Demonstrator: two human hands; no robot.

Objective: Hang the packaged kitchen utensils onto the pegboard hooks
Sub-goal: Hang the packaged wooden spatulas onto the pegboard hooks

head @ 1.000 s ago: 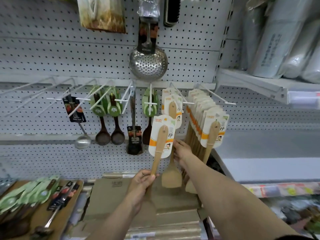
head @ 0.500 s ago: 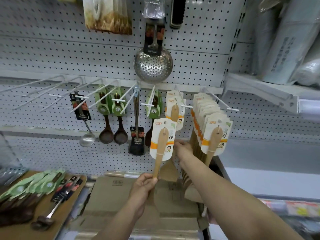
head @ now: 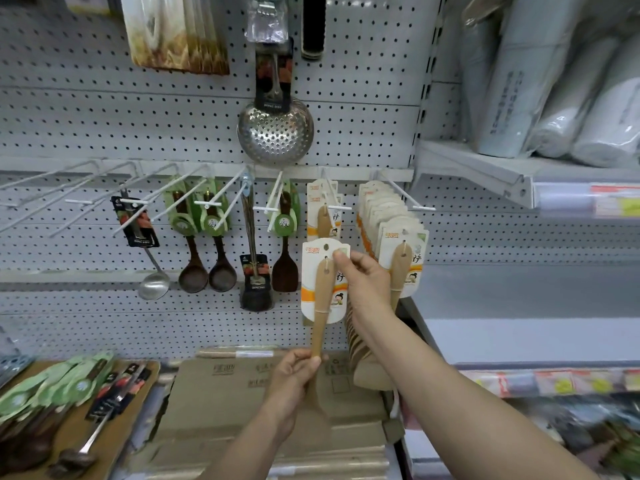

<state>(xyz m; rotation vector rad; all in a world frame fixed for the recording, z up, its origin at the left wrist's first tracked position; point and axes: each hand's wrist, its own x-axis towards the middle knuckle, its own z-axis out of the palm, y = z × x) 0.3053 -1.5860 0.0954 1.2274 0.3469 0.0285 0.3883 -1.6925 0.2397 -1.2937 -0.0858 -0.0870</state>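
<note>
I hold a packaged wooden spatula upright in front of the pegboard. My left hand grips its handle low down. My right hand pinches the top right corner of its white and orange card. The card's top sits just below a white hook that carries two more wooden spatulas. To the right, a hook is packed with several of the same spatulas.
Dark wooden spoons, a steel ladle, a dark turner and a steel skimmer hang on the board. Bare hooks stand at the left. More packaged utensils lie on a board lower left; cardboard boxes sit below.
My right hand has risen from behind the lower edge of the card to pinch its top corner. The held spatula stays at about the same spot under the hook.
</note>
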